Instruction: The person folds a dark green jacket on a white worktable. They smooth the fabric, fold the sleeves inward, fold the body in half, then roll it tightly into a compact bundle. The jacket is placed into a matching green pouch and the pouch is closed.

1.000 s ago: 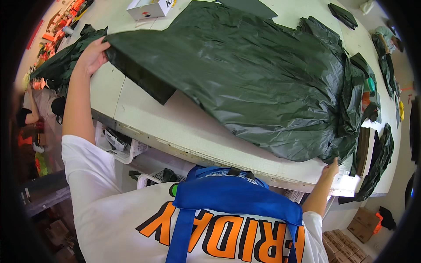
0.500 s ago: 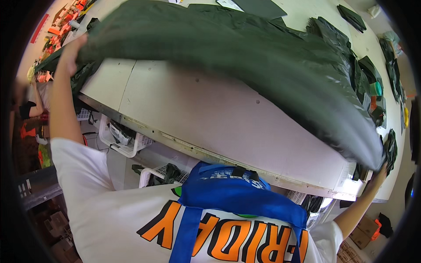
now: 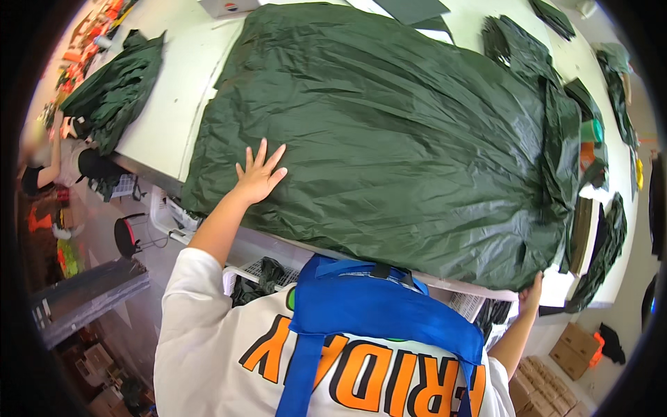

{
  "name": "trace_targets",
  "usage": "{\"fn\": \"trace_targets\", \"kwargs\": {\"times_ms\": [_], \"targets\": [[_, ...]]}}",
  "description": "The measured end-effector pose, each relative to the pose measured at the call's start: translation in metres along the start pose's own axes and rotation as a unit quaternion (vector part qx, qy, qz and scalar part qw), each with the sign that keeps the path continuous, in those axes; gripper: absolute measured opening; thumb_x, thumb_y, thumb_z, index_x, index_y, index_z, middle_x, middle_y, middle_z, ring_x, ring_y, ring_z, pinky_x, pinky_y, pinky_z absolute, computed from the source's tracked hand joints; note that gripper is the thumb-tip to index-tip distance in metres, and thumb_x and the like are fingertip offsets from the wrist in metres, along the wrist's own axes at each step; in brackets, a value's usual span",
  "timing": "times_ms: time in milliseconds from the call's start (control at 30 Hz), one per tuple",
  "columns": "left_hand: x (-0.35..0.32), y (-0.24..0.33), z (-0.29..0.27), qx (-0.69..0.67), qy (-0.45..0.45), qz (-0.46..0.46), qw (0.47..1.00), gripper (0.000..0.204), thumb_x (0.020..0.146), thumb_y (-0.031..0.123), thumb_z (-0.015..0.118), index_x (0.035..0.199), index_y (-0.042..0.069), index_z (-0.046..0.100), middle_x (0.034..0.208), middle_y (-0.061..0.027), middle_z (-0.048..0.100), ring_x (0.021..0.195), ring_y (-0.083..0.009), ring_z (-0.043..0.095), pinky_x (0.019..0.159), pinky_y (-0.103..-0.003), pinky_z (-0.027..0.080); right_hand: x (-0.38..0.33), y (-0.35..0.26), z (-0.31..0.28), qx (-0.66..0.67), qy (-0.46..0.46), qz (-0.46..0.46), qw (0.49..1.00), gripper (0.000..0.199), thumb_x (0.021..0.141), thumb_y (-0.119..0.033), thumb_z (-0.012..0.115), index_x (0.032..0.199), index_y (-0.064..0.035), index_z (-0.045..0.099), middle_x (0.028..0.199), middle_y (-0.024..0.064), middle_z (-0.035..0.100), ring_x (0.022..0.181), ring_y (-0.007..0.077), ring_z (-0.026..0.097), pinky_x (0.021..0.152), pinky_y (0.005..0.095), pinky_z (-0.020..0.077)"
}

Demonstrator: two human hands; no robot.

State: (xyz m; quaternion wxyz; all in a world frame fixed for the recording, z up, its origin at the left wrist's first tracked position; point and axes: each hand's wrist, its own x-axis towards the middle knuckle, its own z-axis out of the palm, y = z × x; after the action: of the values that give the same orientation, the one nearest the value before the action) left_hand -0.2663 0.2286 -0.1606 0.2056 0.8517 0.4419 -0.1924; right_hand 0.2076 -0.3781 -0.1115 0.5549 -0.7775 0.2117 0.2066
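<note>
A large dark green sheet (image 3: 375, 146), thin, shiny and crinkled, lies spread over the white table (image 3: 174, 90). Its near edge hangs slightly past the table's front edge, close to my chest. My left hand (image 3: 258, 177) rests flat on the sheet's left part with the fingers spread. At the near right corner, my right hand (image 3: 531, 292) grips the sheet's edge between thumb and fingers; the fingertips are partly hidden. Along the right side the sheet is bunched into thick folds.
Folded dark green pieces (image 3: 517, 45) and a green roll (image 3: 591, 131) sit at the right. Flat dark boards (image 3: 410, 10) lie at the back. White baskets (image 3: 163, 215) stand below the table. Far left, another person (image 3: 66, 156) handles dark green material (image 3: 114, 90). Cardboard boxes (image 3: 577, 351) are at lower right.
The sheet, raised and billowing before, has come down flat over the table. My left hand moved from the far left edge inward onto it; my right hand came nearer and slightly left.
</note>
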Motion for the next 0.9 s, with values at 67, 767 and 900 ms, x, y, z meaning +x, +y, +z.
{"fn": "trace_targets", "kwargs": {"times_ms": [67,767,900], "targets": [[0.023,-0.001,0.017,0.119,0.061,-0.042,0.990,0.072,0.086,0.061,0.043,0.147,0.037,0.012,0.155,-0.0058,-0.008,0.140,-0.0400,-0.009,0.105,-0.067,0.001,-0.017,-0.006,0.013,-0.090,-0.027,-0.015,0.995,0.031,0.088,-0.043,0.057,0.105,-0.0168,0.058,0.065,-0.0045,0.048,0.043,0.0048,0.035,0.037,0.0205,0.0239],[-0.104,0.370,0.133,-0.302,-0.414,0.234,0.826,0.044,0.087,0.028,0.063,0.118,-0.003,0.056,0.110,-0.0134,0.063,0.095,-0.0173,0.060,0.084,-0.028,0.046,0.202,-0.076,-0.023,-0.497,0.220,-0.240,0.804,0.049,0.090,-0.038,0.051,0.120,0.0004,0.050,0.112,0.0283,0.057,0.107,0.0417,0.053,0.087,0.0446,0.0436],[-0.114,0.402,0.123,-0.334,-0.136,0.222,0.906,0.040,0.079,0.026,0.070,0.102,-0.005,0.060,0.093,-0.0190,0.062,0.090,-0.0266,0.060,0.082,-0.034,0.046,0.175,-0.067,0.010,-0.224,0.126,-0.258,0.931,0.071,0.088,-0.043,0.055,0.130,0.0113,0.038,0.129,0.0306,0.046,0.123,0.0367,0.043,0.100,0.0401,0.0356]]}}
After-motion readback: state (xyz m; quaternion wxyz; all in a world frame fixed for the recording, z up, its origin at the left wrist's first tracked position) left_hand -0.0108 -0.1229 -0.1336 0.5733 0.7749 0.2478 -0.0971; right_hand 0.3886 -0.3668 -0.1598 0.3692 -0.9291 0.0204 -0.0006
